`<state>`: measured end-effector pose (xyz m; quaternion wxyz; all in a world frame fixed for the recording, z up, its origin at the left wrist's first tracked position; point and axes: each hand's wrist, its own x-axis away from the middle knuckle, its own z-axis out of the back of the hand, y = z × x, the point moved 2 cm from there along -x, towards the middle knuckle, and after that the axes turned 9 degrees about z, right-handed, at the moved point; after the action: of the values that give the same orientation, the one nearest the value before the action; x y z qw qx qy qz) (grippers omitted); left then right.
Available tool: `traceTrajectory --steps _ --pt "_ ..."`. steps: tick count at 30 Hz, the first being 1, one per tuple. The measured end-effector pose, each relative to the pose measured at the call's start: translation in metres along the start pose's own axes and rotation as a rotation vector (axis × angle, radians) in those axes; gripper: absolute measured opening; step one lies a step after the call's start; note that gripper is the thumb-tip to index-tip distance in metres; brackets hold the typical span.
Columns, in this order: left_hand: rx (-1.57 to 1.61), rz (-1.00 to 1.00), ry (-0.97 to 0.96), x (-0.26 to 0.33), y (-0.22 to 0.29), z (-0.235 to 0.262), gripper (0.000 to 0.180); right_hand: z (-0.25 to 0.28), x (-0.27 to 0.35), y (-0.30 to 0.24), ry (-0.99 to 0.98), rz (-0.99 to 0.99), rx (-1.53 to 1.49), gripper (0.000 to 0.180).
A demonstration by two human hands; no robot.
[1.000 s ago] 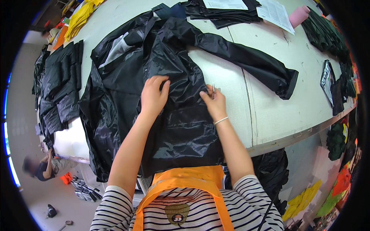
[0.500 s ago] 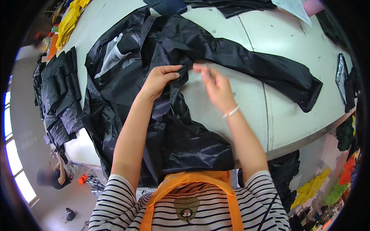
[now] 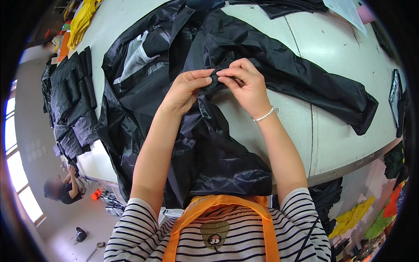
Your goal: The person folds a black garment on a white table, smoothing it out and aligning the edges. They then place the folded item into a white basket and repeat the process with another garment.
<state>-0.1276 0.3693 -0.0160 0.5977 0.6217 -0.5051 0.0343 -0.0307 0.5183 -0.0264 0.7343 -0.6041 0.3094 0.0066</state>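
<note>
A shiny black jacket [image 3: 144, 102] lies spread on the table, one sleeve [image 3: 314, 81] stretched out to the right and a pale mesh patch showing inside it at the left. My left hand [image 3: 185, 89] is closed, thumb and fingers pinching a fold of the jacket near the underarm. Right beside it, my right hand [image 3: 248, 85] pinches at the same fold, fingertips almost meeting those of the left. Something thin and dark shows between the right fingers and palm, too small to make out.
The pale table [image 3: 290, 126] has a curved-looking front edge at the right. Black quilted garments [image 3: 72, 105] hang over its left side, yellow cloth [image 3: 84, 22] lies far left, and dark folded pieces [image 3: 288, 6] lie at the back. Another person [image 3: 65, 190] is at the lower left.
My right hand has come left and in to the fold, where its fingers now pinch beside the left hand. The left hand keeps its grip. The whole view has shifted slightly.
</note>
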Motion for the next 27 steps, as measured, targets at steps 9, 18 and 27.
traceTrajectory --steps 9,18,27 --pt "0.071 -0.022 0.023 0.0 0.002 -0.009 0.034 0.016 0.006 0.003 0.222 -0.163 0.045 0.015" --pt "0.051 -0.083 0.044 0.007 0.009 -0.025 0.042 0.001 0.021 -0.001 0.111 -0.115 0.109 0.022" --pt "0.066 -0.108 0.017 0.009 0.01 -0.029 0.044 -0.005 0.016 -0.004 0.135 -0.07 0.178 0.016"
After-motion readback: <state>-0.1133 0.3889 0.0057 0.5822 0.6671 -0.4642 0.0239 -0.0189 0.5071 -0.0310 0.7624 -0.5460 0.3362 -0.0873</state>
